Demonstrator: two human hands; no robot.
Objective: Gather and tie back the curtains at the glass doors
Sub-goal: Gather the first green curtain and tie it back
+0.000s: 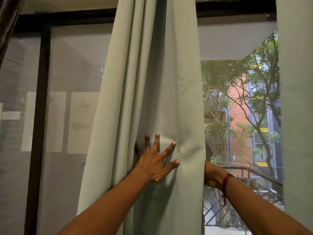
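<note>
2 hands at a green curtain (152, 82): left hand (152, 164) presses it, fingers (168, 149) spread flat; right hand (210, 173) reaches behind its edge, fingers hidden.

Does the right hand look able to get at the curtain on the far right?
Probably yes: nothing stands between the right hand and the far-right curtain, only bare glass. Its fingers are hidden behind the edge of the middle curtain, though.

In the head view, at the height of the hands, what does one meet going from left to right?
From left: black door frame → left hand → right hand → red wrist thread → second curtain at the right edge.
</note>
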